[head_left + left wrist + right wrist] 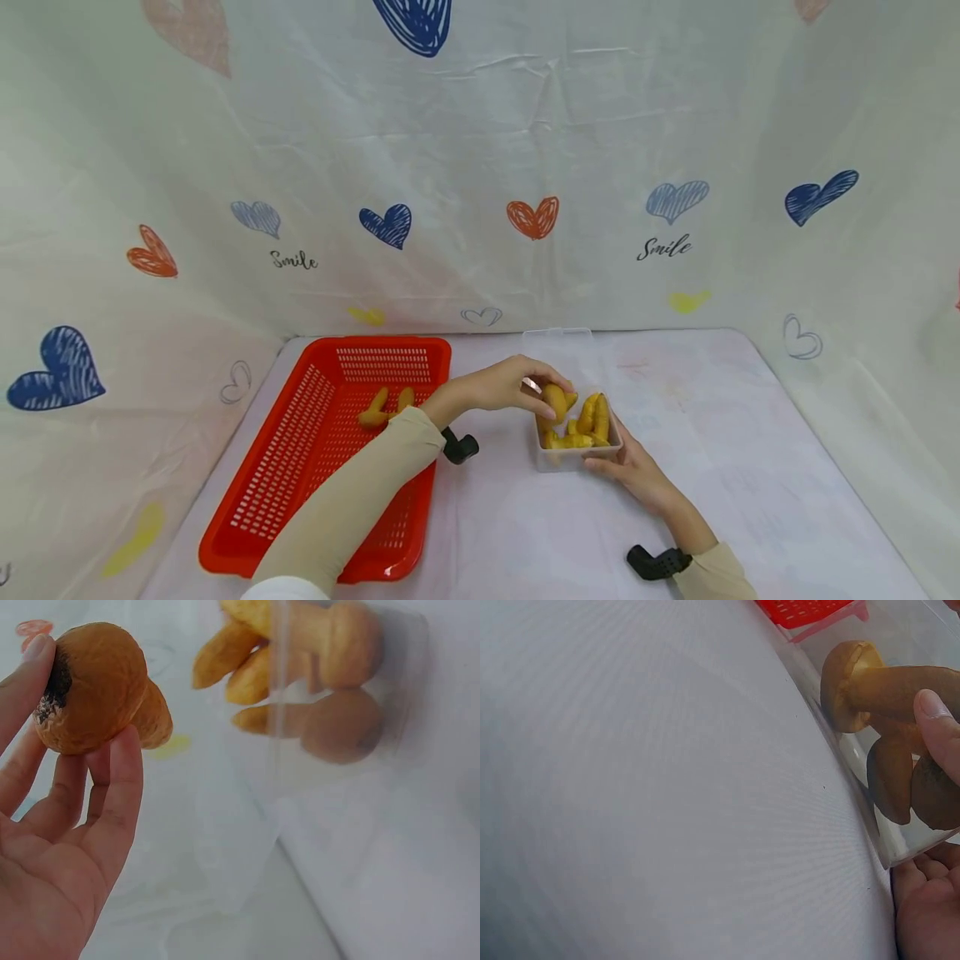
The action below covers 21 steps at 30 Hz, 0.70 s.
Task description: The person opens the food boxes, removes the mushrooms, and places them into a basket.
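My left hand (504, 385) pinches a yellow-brown mushroom (556, 402) between thumb and fingers over a clear plastic box (558, 461). In the left wrist view the held mushroom (94, 686) has a dark patch on its cap beside the thumb, and its stem points away from the palm. Several more mushrooms (592, 417) lie heaped in the box. With my right hand (641, 473) I grip the box at its right front corner. Seen from the right wrist, the thumb (939, 731) lies on the wall in front of a mushroom (851, 686), while other fingers sit at the adjoining side.
Left of the box stands a red slotted plastic basket (288, 475), with a few mushrooms (375, 412) in it, partly hidden by the left arm. A clear lid (557, 335) extends behind the box. The white-covered table (720, 450) meets a heart-patterned curtain (450, 275) at the back.
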Each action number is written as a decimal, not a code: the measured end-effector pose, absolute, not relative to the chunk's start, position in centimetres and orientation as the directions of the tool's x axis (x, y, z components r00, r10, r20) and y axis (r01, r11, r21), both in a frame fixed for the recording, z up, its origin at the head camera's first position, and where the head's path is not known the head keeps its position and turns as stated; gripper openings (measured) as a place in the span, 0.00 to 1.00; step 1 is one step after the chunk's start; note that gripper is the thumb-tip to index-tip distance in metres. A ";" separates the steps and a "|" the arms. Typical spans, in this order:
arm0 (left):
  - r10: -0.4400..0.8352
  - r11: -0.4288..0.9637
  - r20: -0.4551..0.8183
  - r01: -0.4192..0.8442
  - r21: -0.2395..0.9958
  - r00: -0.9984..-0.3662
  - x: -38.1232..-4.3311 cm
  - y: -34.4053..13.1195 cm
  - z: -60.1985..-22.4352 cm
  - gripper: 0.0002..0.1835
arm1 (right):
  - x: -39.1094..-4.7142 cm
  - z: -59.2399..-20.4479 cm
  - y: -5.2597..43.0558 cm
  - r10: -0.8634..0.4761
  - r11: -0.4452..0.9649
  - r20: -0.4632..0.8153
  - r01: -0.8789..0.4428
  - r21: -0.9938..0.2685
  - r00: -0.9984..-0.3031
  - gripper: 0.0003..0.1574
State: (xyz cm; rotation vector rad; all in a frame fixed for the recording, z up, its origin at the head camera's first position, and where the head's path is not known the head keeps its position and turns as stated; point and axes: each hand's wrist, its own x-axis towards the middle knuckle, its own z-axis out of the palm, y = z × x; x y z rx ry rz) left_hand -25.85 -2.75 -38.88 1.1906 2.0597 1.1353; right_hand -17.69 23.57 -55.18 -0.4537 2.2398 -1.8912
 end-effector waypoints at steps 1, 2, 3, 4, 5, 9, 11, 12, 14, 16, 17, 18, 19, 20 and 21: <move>0.866 0.271 -0.007 0.457 0.847 -0.500 -25.8 -3.1 -38.5 0.22 | -17.7 -55.2 23.6 -0.344 0.139 0.066 -0.120 -0.983 -0.937 0.60; 0.862 0.272 -0.001 0.460 0.846 -0.508 -25.7 -3.4 -38.2 0.23 | -17.7 -55.2 23.6 -0.347 0.133 0.068 -0.121 -0.984 -0.935 0.60; 0.856 0.275 0.004 0.461 0.844 -0.517 -25.6 -3.8 -37.9 0.23 | -17.7 -55.2 23.6 -0.348 0.128 0.068 -0.120 -0.984 -0.935 0.61; 0.852 0.275 0.011 0.466 0.841 -0.524 -25.6 -4.2 -37.7 0.24 | -17.7 -55.2 23.6 -0.349 0.125 0.071 -0.122 -0.985 -0.935 0.61; 0.848 0.276 0.018 0.471 0.838 -0.529 -25.5 -4.7 -37.5 0.24 | -17.7 -55.2 23.6 -0.348 0.122 0.072 -0.122 -0.985 -0.935 0.61; 0.840 0.267 0.043 0.481 0.835 -0.541 -25.3 -6.2 -36.8 0.25 | -17.6 -55.2 23.5 -0.343 0.113 0.069 -0.115 -0.987 -0.937 0.63; 0.834 0.264 0.052 0.481 0.836 -0.549 -25.1 -7.0 -36.3 0.24 | -17.6 -55.2 23.6 -0.342 0.116 0.067 -0.113 -0.987 -0.937 0.63; 0.831 0.265 0.053 0.476 0.838 -0.554 -25.0 -7.3 -36.2 0.24 | -17.5 -55.2 23.6 -0.343 0.116 0.067 -0.113 -0.987 -0.937 0.63; 0.820 0.273 0.050 0.467 0.841 -0.570 -24.7 -8.2 -35.9 0.24 | -17.5 -55.1 23.5 -0.343 0.118 0.069 -0.116 -0.986 -0.937 0.63; 0.808 0.287 0.044 0.458 0.841 -0.587 -24.4 -9.1 -35.6 0.23 | -17.5 -55.1 23.5 -0.347 0.119 0.070 -0.118 -0.986 -0.935 0.63; 0.800 0.298 0.038 0.453 0.840 -0.598 -24.2 -9.6 -35.5 0.23 | -17.5 -55.0 23.5 -0.347 0.119 0.068 -0.116 -0.986 -0.935 0.63; 0.792 0.308 0.035 0.449 0.839 -0.609 -24.0 -10.2 -35.4 0.23 | -17.5 -55.0 23.4 -0.347 0.118 0.065 -0.112 -0.987 -0.936 0.63; 0.783 0.317 0.032 0.443 0.839 -0.621 -23.9 -10.7 -35.3 0.23 | -17.5 -55.0 23.4 -0.347 0.120 0.060 -0.107 -0.987 -0.936 0.63; 0.772 0.325 0.029 0.434 0.840 -0.635 -23.7 -11.3 -35.2 0.23 | -17.4 -54.9 23.4 -0.345 0.122 0.053 -0.101 -0.987 -0.937 0.63; 0.762 0.332 0.027 0.426 0.841 -0.647 -23.6 -11.8 -35.1 0.24 | -17.4 -54.9 23.4 -0.343 0.125 0.049 -0.097 -0.987 -0.938 0.63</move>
